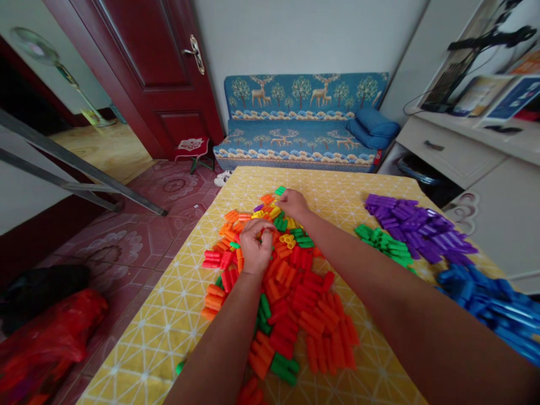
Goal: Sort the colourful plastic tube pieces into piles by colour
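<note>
My left hand [257, 246] is closed over a mixed heap of plastic tube-shaped blocks, its fingers curled in a pinch that hides whatever is in it. Red blocks [304, 293] and orange blocks [286, 274] make up most of this heap. Farther off, at the heap's far end, my right hand [294, 203] is closed too, with fingertips hidden from me. A green block [280, 191] lies right by its fingers; I cannot tell whether they touch. Yellow blocks [287, 241] and more green blocks [304, 238] lie between and below the hands.
On the table's [169, 315] right side lie a green pile [386, 246], a purple pile [415, 228] and a blue pile [489, 304] of blocks. Beyond stands a blue patterned sofa [291, 132]. A cabinet [468, 152] is at right; a small stool [192, 147] stands by the door [156, 73].
</note>
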Motion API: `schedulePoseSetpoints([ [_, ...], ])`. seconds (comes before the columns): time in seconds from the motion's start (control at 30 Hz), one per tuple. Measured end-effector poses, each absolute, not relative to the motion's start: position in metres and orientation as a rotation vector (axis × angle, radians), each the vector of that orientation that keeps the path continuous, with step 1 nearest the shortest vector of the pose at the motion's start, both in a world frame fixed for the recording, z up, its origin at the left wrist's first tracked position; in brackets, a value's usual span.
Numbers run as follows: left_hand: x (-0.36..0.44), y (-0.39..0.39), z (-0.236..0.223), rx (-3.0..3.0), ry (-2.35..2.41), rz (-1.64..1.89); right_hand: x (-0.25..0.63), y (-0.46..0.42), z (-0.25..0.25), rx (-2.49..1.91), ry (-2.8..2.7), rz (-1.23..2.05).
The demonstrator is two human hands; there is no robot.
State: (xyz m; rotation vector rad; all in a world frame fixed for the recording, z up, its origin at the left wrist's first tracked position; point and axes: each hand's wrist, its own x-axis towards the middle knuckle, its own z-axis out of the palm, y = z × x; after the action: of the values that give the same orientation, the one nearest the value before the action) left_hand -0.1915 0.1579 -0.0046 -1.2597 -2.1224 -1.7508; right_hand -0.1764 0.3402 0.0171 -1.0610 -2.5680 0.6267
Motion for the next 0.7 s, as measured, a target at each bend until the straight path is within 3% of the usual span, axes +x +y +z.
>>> schedulePoseSetpoints([
  [0.17, -0.198, 0.162, -0.010, -0.930, -2.183, -1.759, -0.205, 0.348, 0.016, -1.056, -2.696, 0.639],
  [0.4, -0.199, 0.165, -0.015, -1.103, -2.344, -1.486, -0.219, 0.356, 0.011, -1.123, -2.748, 0.698],
  [0.7, -0.198, 0.165, -0.016, -1.089, -2.377, -1.476, -0.187, 0.354, -0.001, -1.036, -2.497, 0.832],
])
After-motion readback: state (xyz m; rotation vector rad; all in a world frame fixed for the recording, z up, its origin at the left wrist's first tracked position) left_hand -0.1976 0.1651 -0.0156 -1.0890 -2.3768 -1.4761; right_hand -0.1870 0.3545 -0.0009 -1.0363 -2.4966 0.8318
